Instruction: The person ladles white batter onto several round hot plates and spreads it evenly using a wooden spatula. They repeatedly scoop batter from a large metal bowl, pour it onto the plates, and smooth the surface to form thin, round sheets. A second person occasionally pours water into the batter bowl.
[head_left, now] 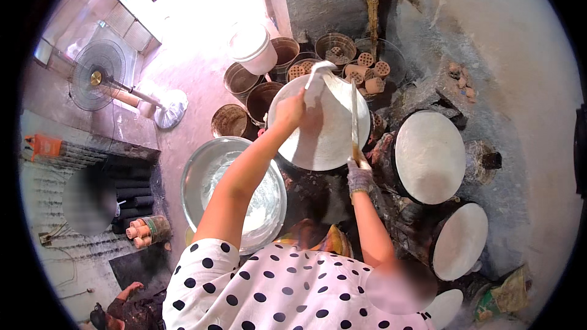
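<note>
My left hand [290,112] is bare and reaches over a round griddle [337,142] whose top is covered in white. Its fingers pinch the curled, slightly blurred edge of a thin white sheet [339,86], raised at the griddle's far side. In a knitted glove, my right hand [360,176] grips a long flat wooden stick [354,121]. The stick's far end meets the raised sheet. Below my left arm stands a wide metal basin [191,183] with white batter-like residue, partly hidden by that arm.
More white-topped round griddles [430,158] [460,241] stand at right. Beyond mine are metal buckets [229,121], a white bucket [252,50], perforated clay-coloured cylinders [359,73] and a straw broom [373,4]. A standing fan [97,77] is left. Another person [121,305] is at lower left.
</note>
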The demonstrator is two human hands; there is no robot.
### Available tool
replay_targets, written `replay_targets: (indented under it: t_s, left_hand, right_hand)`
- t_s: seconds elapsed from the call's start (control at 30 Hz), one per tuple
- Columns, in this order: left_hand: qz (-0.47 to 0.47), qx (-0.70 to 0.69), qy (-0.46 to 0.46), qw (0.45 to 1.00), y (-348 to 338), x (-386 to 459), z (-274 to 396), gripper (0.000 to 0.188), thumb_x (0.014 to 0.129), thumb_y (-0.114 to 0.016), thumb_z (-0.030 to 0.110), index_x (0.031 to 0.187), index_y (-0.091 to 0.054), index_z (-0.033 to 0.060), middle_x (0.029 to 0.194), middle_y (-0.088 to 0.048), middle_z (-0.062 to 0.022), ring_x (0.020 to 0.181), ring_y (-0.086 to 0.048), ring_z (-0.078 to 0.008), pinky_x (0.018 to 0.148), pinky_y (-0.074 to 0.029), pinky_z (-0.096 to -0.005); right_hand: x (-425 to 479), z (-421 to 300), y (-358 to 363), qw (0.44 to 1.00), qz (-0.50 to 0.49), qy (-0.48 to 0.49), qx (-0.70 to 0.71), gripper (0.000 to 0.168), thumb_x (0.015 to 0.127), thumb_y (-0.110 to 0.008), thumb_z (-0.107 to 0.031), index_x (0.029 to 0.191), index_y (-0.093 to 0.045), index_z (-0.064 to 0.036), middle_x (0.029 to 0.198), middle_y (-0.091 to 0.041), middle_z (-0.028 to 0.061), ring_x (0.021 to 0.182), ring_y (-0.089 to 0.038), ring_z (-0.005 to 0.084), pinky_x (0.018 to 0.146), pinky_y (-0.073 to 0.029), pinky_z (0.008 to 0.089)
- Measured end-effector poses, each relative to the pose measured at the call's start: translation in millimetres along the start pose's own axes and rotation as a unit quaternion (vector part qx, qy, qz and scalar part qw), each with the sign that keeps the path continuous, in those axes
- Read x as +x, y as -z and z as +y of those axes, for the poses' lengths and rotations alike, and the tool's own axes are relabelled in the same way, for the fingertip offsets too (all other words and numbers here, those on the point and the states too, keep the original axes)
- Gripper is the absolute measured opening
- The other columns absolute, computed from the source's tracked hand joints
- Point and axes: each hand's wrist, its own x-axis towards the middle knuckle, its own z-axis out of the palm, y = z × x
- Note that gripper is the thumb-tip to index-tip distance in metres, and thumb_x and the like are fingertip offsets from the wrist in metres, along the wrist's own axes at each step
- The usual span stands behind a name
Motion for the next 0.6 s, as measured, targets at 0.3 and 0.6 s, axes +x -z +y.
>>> replay_targets:
  t_s: [0.3, 0.6]
  left_hand:
    - [0.106, -0.333, 0.140, 0.926, 61, -66, -61, 0.039, 0.093, -0.051, 0.018, 0.132, -0.053, 0.0123, 0.066, -0.060, -0.0109, 0.052, -0.057, -0.0212, 0.049, -0.043, -0.0360]
    - [-0.055, -0.646, 0.309, 0.696, 65, -226, -70, 0.043, 0.097, -0.043, 0.014, 0.140, -0.042, 0.0085, 0.060, -0.043, 0.0003, 0.039, -0.038, -0.0091, 0.035, -0.031, -0.0231]
  right_hand:
    - [11, -20, -29, 0.988, -0.051, -0.112, 0.090, 0.041, 0.084, -0.062, -0.010, 0.124, -0.059, -0.005, 0.076, -0.062, 0.0011, 0.063, -0.060, 0.0149, 0.060, -0.050, 0.0308]
    - [29, -28, -43, 0.982, 0.010, 0.049, -0.182, 0.038, 0.084, -0.062, -0.027, 0.116, -0.065, -0.006, 0.094, -0.070, 0.0114, 0.086, -0.066, 0.0249, 0.078, -0.051, 0.0354]
